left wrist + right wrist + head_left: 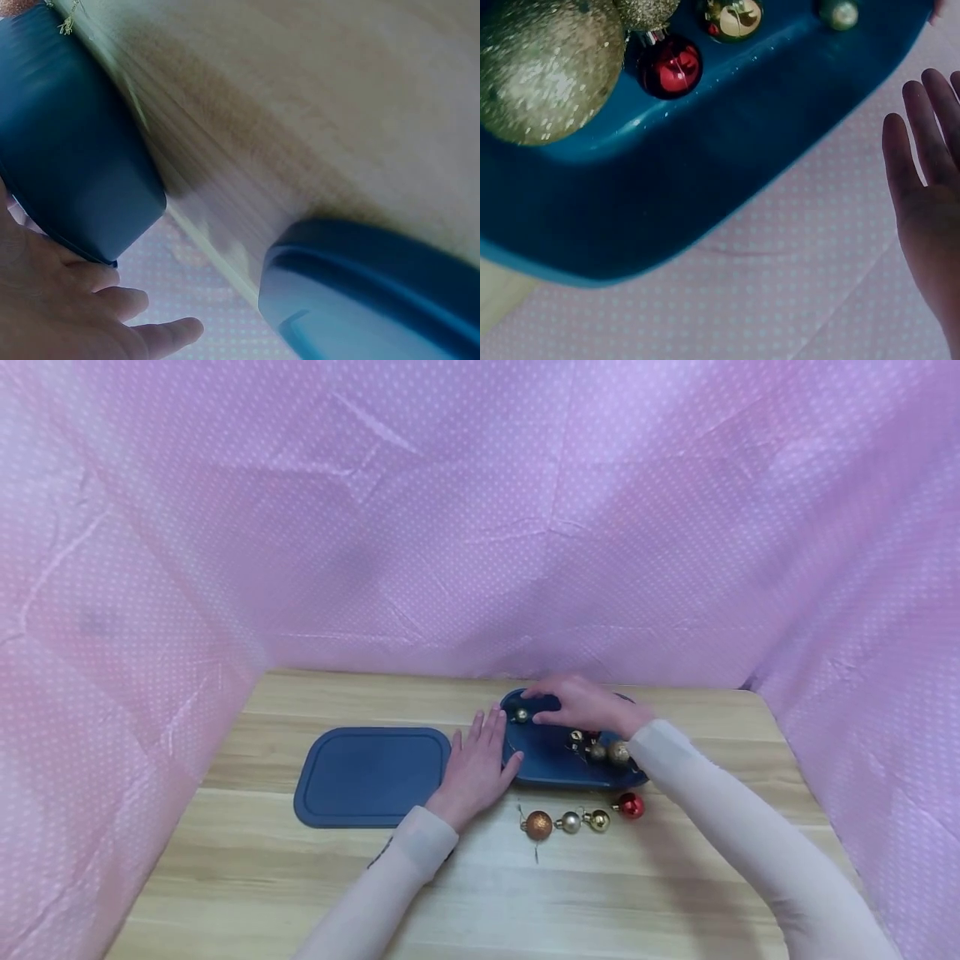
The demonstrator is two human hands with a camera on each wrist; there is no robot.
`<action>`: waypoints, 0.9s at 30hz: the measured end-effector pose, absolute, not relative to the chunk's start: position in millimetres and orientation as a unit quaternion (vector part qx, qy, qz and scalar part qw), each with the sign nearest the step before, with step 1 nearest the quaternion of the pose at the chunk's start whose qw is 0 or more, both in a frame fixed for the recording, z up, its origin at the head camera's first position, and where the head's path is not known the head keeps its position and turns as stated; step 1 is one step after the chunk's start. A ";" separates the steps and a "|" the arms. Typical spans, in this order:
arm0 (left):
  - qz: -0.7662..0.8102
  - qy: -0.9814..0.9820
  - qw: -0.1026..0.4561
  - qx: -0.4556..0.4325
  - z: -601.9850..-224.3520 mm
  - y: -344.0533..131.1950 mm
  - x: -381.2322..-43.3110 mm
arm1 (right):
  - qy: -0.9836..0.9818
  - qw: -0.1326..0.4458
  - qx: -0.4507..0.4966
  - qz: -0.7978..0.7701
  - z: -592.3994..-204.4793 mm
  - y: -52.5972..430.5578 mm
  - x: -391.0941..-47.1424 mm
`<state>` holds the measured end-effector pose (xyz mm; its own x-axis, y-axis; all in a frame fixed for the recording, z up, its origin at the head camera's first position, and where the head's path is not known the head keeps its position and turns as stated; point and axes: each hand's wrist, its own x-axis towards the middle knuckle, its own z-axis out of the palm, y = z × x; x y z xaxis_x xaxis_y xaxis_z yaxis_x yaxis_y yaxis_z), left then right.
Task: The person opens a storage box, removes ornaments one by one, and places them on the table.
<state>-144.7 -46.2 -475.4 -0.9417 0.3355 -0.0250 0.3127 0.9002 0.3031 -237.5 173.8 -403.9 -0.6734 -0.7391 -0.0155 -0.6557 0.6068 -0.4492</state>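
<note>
A deep blue container [547, 766] holds several Christmas ball ornaments. Along its left side rests my left hand [474, 772], fingers straight and touching the rim; the left wrist view has that hand [67, 307] against the container's outer wall [82, 127]. My right hand [581, 703] hovers over the container's far part, thumb and fingers apart, near a small gold ball [522, 716] in the far left corner. Nothing shows between those fingers. Toward the container's right lie a big gold glitter ball [551, 75] and a shiny red ball [671, 67].
Left of the container, a flat blue lid [372, 777] lies on the wooden table. In front sit an orange glitter ball [537, 826], a silver ball [570, 822], a gold ball [597, 821] and a red ball [631, 806]. Pink dotted cloth [480, 568] hangs around.
</note>
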 end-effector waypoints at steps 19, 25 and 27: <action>0.144 0.975 0.045 0.165 -479.6 -45.8 -150.4 | 0.890 0.165 -0.368 -0.211 -433.2 166.0 -252.4; 0.144 0.975 0.050 0.163 -476.8 -46.3 -149.2 | 0.889 0.167 -0.363 -0.225 -445.1 164.4 -256.2; 0.145 0.974 0.049 0.166 -476.6 -46.2 -149.2 | 0.888 0.171 -0.359 -0.230 -447.8 164.4 -256.6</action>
